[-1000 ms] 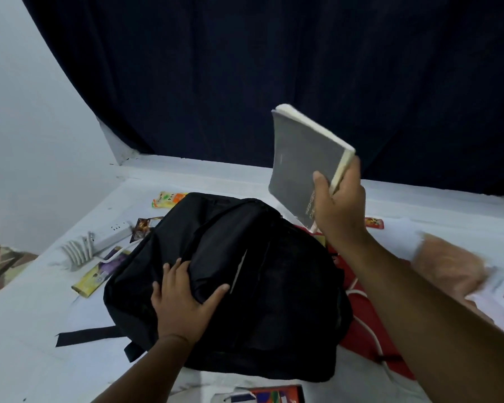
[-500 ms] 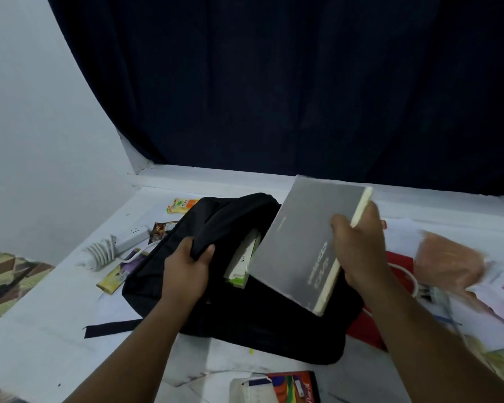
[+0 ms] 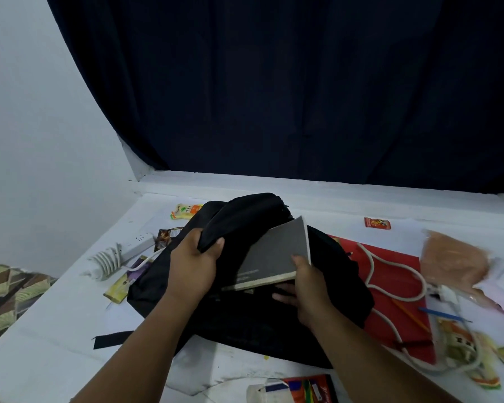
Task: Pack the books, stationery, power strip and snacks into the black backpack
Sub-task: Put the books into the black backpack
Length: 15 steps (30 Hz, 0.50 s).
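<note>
Black backpack (image 3: pixel 245 309) lies on the white tabletop (image 3: pixel 56 330), mouth facing away from the person. Left hand (image 3: pixel 194 267) grips the raised upper flap of the backpack, fingers curled over the fabric edge, holding the mouth apart. Right hand (image 3: pixel 301 283) grips the near corner of a grey book (image 3: pixel 274 257), thumb on the cover, fingers underneath. Book tilted, far end inside the opening just right of the left hand, near end out over the backpack's front. White power strip (image 3: pixel 134 247) lies left of the backpack; a snack packet (image 3: pixel 185 211) behind it; a red folder (image 3: pixel 390 286) to its right, partly under it.
</note>
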Available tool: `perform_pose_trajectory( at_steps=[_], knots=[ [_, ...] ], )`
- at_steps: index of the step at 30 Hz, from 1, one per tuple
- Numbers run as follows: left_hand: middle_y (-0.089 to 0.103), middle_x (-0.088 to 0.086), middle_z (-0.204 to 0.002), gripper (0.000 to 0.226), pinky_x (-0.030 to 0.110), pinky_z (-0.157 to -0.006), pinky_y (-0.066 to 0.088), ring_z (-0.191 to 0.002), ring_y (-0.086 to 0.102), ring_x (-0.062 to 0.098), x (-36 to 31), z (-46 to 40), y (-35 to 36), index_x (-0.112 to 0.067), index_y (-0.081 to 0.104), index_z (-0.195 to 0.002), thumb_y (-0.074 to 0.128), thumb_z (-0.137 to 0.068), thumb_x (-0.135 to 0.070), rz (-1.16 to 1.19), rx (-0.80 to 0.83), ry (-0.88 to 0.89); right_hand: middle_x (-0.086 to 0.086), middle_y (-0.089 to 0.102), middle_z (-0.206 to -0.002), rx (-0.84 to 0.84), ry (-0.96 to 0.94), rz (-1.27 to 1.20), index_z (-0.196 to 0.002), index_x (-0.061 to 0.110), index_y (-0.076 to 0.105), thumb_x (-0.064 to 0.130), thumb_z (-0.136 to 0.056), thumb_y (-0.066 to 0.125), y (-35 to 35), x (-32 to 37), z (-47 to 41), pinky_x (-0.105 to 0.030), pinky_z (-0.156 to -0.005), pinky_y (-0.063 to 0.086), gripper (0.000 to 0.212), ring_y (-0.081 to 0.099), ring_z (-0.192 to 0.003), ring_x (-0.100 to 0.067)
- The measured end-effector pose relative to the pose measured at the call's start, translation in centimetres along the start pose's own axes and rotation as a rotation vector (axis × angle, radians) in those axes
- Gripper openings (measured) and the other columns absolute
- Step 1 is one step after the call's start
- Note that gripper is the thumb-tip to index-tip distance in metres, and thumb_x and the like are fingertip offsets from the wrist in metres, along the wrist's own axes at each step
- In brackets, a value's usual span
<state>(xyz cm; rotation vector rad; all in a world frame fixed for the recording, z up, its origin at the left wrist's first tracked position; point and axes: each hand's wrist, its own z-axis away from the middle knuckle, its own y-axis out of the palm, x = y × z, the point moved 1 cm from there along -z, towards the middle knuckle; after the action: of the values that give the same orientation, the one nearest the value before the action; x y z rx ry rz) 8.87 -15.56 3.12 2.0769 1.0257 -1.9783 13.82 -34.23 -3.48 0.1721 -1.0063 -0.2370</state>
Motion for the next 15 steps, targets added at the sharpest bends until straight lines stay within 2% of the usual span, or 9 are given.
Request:
perform_pose_trajectory(
  at_steps=[2,4,7,10,12,15],
  knots=[
    [0.068,0.003,-0.083,0.009,0.044,-0.076,0.053,-0.082,0.065,0.023,0.3,0.0,-0.1,-0.021,0.062,-0.087,0.067,-0.093,-0.025,0.008,0.009,-0.005,-0.016,0.07,-0.099,0.038,0.031,0.135,-0.12,0.007,0.055,0.029,-0.095,0.058,-0.5,0.3,-0.1,-0.031,-0.049,0.054,0.033,0.072,-0.069,-0.033],
    [0.069,0.003,-0.083,0.007,0.046,-0.077,0.053,-0.082,0.066,0.023,0.8,-0.2,-0.1,-0.023,0.063,-0.088,0.067,-0.093,-0.026,0.025,0.027,-0.019,-0.018,0.071,-0.094,0.089,0.045,0.1,-0.118,0.007,0.055,0.03,-0.099,0.052,-0.6,0.8,-0.1,-0.026,-0.043,0.049,0.031,0.071,-0.059,-0.034],
    [0.068,0.003,-0.081,0.006,0.046,-0.076,0.053,-0.08,0.066,0.023,1.2,-0.5,0.1,-0.022,0.065,-0.088,0.067,-0.093,-0.025,0.052,0.043,-0.024,-0.026,0.066,-0.103,0.08,-0.001,-0.012,-0.118,0.005,0.05,0.02,-0.103,0.035,-0.2,0.9,-0.8,-0.034,-0.049,0.057,0.025,0.071,-0.065,-0.041],
    [0.067,0.003,-0.08,0.008,0.041,-0.073,0.052,-0.078,0.065,0.022,1.6,-0.8,0.4,-0.02,0.065,-0.087,0.068,-0.092,-0.025,0.063,0.061,-0.019,-0.025,0.06,-0.115,0.119,-0.018,-0.109,-0.121,0.003,0.048,0.003,-0.099,0.034,1.3,-0.5,-0.8,-0.039,-0.061,0.06,0.026,0.071,-0.079,-0.044],
    [0.067,0.002,-0.078,0.008,0.036,-0.07,0.05,-0.075,0.063,0.017,1.9,-1.0,0.5,-0.02,0.065,-0.086,0.068,-0.091,-0.025,0.071,0.075,-0.021,-0.019,0.062,-0.11,0.14,-0.026,0.007,-0.121,0.005,0.049,0.001,-0.097,0.041,2.1,-1.5,-0.9,-0.036,-0.058,0.058,0.025,0.071,-0.078,-0.034],
    [0.068,0.001,-0.079,0.007,0.032,-0.068,0.049,-0.074,0.064,0.014,2.3,-1.2,0.5,-0.021,0.064,-0.088,0.069,-0.092,-0.025,0.073,0.106,-0.025,-0.014,0.067,-0.093,0.133,-0.092,0.394,-0.117,0.008,0.056,0.008,-0.094,0.054,2.1,-1.8,-1.1,-0.027,-0.046,0.045,0.023,0.06,-0.057,-0.019]
  ],
)
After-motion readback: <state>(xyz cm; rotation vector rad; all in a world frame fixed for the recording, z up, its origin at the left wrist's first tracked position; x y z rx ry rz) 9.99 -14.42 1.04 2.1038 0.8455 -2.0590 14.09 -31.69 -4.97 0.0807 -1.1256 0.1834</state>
